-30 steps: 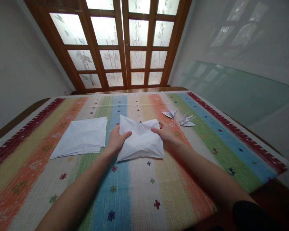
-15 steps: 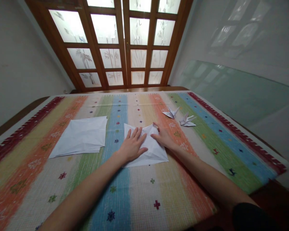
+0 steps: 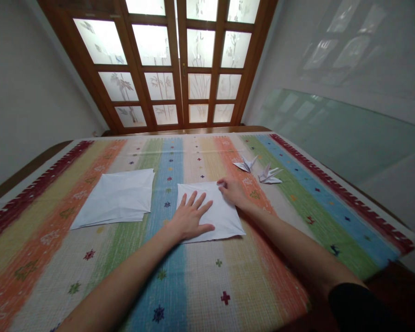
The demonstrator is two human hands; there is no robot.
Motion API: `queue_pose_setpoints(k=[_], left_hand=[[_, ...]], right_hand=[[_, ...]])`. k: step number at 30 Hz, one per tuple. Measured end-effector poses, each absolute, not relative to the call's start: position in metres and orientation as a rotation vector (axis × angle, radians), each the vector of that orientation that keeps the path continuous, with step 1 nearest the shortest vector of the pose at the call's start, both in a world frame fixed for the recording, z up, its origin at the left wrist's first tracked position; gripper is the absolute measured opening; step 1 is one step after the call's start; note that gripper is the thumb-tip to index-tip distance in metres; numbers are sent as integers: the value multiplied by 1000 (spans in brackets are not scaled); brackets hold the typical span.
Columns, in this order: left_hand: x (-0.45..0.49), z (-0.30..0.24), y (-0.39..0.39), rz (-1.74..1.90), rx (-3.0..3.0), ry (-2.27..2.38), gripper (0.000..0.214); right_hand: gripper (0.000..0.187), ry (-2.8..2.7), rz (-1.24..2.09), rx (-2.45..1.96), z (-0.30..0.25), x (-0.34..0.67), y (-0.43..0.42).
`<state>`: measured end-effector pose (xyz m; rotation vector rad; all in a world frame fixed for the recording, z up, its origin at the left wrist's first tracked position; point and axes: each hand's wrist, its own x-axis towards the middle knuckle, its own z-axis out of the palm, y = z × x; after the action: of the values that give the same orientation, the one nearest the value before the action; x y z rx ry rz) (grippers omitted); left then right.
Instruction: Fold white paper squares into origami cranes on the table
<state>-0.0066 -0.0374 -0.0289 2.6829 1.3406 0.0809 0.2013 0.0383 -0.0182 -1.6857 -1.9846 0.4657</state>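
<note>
A creased white paper sheet (image 3: 224, 216) lies flat on the striped tablecloth (image 3: 193, 276) in front of me. My left hand (image 3: 190, 219) rests palm down on the sheet's near left part, fingers spread. My right hand (image 3: 232, 190) touches the sheet's far right corner, fingertips pressed on the paper, and holds nothing that I can see. A small stack of white paper sheets (image 3: 117, 196) lies to the left of my left hand.
Two folded white paper cranes (image 3: 247, 163) (image 3: 269, 175) sit on the cloth beyond my right hand. A wooden door with frosted glass panes (image 3: 180, 64) stands behind the table. A glass panel (image 3: 339, 133) leans along the right wall.
The sheet was held up with both hands, then laid down. My left hand moved onto it and flattened it. The raised far right corner now lies flat under my right fingertips.
</note>
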Motion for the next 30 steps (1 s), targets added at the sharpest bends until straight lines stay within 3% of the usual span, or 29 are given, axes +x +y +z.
queue_pose_setpoints(k=[8,12,15,24,30], left_hand=[[-20,-31,-42,102,2548,1582,91],[-22,-31,-37,108,2548,1616,85],[-26,-29,-27,82,2534,1665,86],[-37,-31,-5,36,2610,1693,86],[-38,-27,-21,-23,2739,1413,90]], right_hand=[[35,-2364,-257,-1643,-23,194,9],[60,-2666,-12,-1298,-31,186,-4],[77,-2776,122,-1282,-34,184,-12],[73,-2906,300,-1140,-34,207,-70],[82,-2807,366,-1198,-36,204,-58]])
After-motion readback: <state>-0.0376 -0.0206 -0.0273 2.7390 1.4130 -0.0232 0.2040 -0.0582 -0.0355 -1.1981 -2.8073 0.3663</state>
